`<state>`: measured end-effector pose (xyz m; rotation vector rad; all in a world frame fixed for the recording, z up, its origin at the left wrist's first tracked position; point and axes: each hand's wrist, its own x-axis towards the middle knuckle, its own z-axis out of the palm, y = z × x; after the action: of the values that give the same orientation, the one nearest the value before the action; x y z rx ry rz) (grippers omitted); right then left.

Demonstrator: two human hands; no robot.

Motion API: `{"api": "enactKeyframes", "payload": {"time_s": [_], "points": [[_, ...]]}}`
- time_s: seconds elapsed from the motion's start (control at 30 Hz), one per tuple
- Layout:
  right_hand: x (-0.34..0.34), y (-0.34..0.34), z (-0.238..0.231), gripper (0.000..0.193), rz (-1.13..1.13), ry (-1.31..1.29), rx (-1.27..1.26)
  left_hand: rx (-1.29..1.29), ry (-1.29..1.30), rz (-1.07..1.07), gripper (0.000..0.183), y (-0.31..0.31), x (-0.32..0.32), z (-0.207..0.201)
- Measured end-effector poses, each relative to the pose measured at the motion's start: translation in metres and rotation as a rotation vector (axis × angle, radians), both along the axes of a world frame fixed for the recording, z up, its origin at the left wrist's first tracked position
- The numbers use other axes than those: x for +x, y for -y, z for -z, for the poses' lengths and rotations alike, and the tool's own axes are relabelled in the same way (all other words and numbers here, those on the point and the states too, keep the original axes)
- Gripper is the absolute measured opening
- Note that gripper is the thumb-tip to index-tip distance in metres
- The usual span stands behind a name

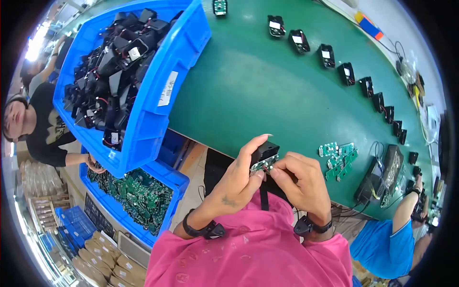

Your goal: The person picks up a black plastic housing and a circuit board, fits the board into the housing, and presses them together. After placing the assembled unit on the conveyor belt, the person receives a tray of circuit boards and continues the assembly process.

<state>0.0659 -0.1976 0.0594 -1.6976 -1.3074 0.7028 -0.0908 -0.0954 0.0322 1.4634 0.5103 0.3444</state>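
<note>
My left hand [235, 184] grips a black plastic housing [266, 151] just in front of my body, its index finger stretched along one side and its thumb below. A green circuit board [264, 163] sits at the housing's near side, with a bit of red wire beside it. At the board's right edge, the thumb and index finger of my right hand [302, 181] are pinched together. What lies between those fingertips is too small to make out. Several loose green circuit boards [340, 159] lie on the green table [239, 95] to the right.
A blue bin [165, 112] heaped with black housings stands at left, above another blue bin [179, 189] of circuit boards. Black housings [327, 56] line the table's far side. A dark metal device [373, 184] with cables sits right. Co-workers are at left [45, 119] and right [387, 246].
</note>
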Motion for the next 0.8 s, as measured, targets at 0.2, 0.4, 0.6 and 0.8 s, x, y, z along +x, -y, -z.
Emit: {"api": "enactKeyframes", "payload": {"time_s": [0.2, 0.4, 0.6, 0.8], "points": [[0.01, 0.006, 0.0, 0.008, -0.115, -0.044, -0.06, 0.124, -0.008, 0.103, 0.065, 0.003, 0.003, 0.002], [0.014, 0.009, -0.005, 0.008, -0.169, -0.048, -0.116, 0.157, -0.054, 0.183, 0.065, 0.002, 0.001, 0.0], [0.013, 0.008, -0.005, 0.01, -0.183, 0.008, -0.161, 0.313, -0.078, 0.154, 0.066, 0.004, 0.001, -0.003], [0.003, 0.004, 0.004, 0.006, -0.101, 0.1, -0.107, 0.32, -0.188, 0.215, 0.065, 0.003, -0.002, -0.001]]}}
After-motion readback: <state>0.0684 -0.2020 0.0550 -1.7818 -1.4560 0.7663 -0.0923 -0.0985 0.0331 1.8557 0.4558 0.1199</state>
